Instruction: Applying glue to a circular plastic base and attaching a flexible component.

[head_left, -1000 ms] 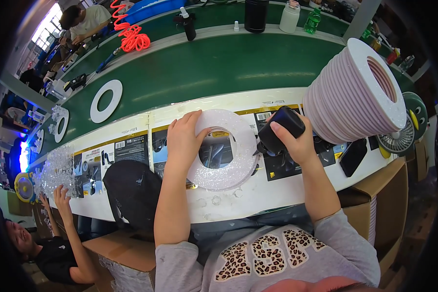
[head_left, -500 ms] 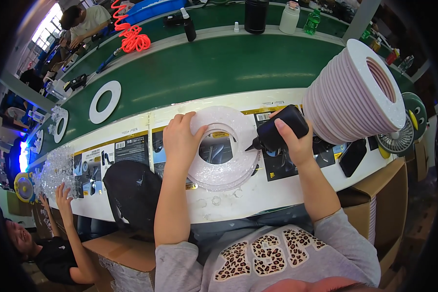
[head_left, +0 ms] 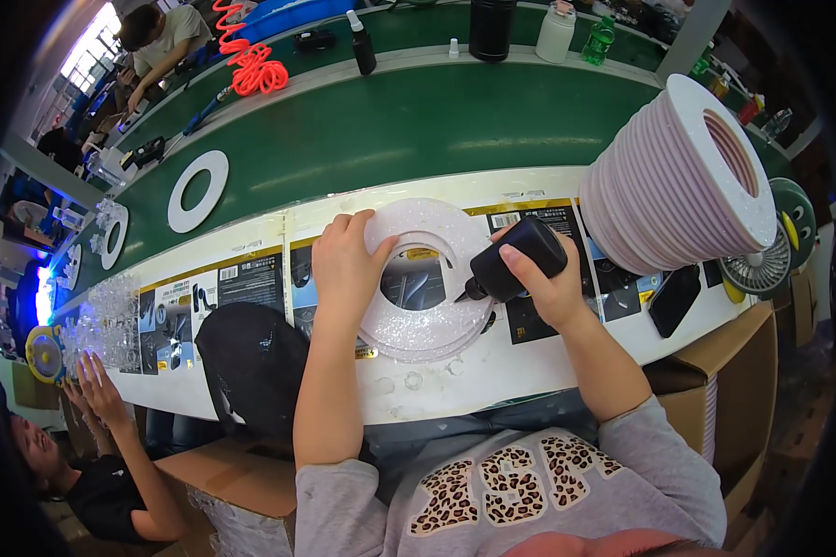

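A stack of flat white rings (head_left: 418,339) with a sparkly surface lies on the white work surface in front of me. The top ring sits slightly off the one below it. My left hand (head_left: 351,260) grips the stack's upper left side, thumb bent toward the centre hole. In my right hand (head_left: 555,290) is a black squeeze bottle (head_left: 518,258), tilted with its narrow nozzle pointing down and left. The nozzle tip is at the right part of the top ring; whether it touches cannot be made out.
A tall stack of white rings (head_left: 659,181) stands at the right, near a black phone (head_left: 675,302) and a small fan (head_left: 757,265). A black cap-like item (head_left: 251,367) lies left. Single rings (head_left: 198,192) rest on the green belt (head_left: 362,139). A co-worker's hands (head_left: 102,390) reach over clear plastic pieces.
My right hand has moved left with the squeeze bottle, bringing its nozzle farther over the ring. My left hand holds its place. The co-worker's hands at the left have shifted.
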Demonstrator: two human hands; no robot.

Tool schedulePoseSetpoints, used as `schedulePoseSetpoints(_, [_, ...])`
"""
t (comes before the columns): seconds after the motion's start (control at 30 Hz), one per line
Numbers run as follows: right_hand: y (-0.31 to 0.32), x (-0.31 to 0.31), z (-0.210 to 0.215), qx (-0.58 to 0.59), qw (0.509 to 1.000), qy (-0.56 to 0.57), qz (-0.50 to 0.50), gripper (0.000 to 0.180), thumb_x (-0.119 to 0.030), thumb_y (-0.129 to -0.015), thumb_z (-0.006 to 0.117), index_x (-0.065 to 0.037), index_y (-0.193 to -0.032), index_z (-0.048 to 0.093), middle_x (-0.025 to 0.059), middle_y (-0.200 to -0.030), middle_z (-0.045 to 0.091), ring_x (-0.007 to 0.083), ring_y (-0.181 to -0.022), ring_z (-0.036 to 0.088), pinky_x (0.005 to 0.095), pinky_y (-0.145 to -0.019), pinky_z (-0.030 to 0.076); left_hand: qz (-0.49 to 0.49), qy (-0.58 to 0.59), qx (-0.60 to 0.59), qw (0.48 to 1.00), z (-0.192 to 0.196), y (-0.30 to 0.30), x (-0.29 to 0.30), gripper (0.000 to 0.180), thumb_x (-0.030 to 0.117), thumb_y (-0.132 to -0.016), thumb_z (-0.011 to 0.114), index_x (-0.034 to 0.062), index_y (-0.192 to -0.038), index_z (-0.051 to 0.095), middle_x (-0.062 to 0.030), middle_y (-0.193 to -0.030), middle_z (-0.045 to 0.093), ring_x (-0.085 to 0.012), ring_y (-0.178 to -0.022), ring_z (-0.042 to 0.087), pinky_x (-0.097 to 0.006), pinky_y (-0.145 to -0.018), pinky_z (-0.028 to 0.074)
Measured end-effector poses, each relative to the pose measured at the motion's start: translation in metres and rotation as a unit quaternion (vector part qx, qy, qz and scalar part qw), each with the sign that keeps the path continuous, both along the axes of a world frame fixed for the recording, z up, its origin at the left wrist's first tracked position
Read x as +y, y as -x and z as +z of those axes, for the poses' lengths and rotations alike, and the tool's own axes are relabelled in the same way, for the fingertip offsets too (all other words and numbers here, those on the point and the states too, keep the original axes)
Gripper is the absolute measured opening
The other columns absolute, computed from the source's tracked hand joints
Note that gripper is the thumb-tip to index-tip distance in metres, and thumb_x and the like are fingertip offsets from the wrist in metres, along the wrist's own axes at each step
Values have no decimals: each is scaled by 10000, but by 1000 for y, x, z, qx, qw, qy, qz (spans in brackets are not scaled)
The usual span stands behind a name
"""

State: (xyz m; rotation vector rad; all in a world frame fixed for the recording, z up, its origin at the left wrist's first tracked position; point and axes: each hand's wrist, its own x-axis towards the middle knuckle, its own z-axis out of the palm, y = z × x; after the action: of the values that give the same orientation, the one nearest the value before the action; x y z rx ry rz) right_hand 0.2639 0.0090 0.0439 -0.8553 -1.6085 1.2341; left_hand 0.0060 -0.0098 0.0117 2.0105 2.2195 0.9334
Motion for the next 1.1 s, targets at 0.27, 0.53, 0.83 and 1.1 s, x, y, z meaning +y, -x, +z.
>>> schedulePoseSetpoints(0.27, [1, -1, 1, -5, 1000, 4, 1, 238, -195, -896, 657, 16, -1006, 666, 67, -833, 671, 110, -741, 644, 246, -673, 528, 3, 3, -1, 1000, 0, 0, 0, 443, 273, -753, 809, 62, -1118, 672, -96, -1005, 657, -276, -957, 633, -394, -851, 459])
schedulePoseSetpoints(0.53, [-1, 1, 2, -13, 1000, 5, -8, 239, -197, -898, 654, 16, -1004, 668, 71, -826, 678, 110, -733, 653, 244, -670, 528, 7, 10, 1, 1000, 0, 0, 0, 444, 283, -759, 804, 66, -1123, 672, -95, -1010, 655, -279, -963, 632, -399, -855, 459])
schedulePoseSetpoints(0.83, [-1, 3, 1, -11, 1000, -1, -11, 234, -199, -895, 655, 13, -993, 670, 71, -816, 681, 113, -732, 654, 242, -667, 525, 4, 10, 1, 1000, -1, 1, 1, 450, 287, -760, 803, 63, -1127, 670, -98, -1019, 656, -280, -973, 630, -401, -865, 457])
schedulePoseSetpoints(1.1, [-4, 2, 5, 12, 999, 16, -34, 217, -187, -887, 654, 9, -978, 675, 66, -817, 683, 121, -742, 649, 265, -703, 526, 13, 20, 2, 1000, 1, 0, 0, 473, 294, -749, 809, 60, -1134, 667, -104, -986, 653, -288, -949, 631, -405, -847, 458])
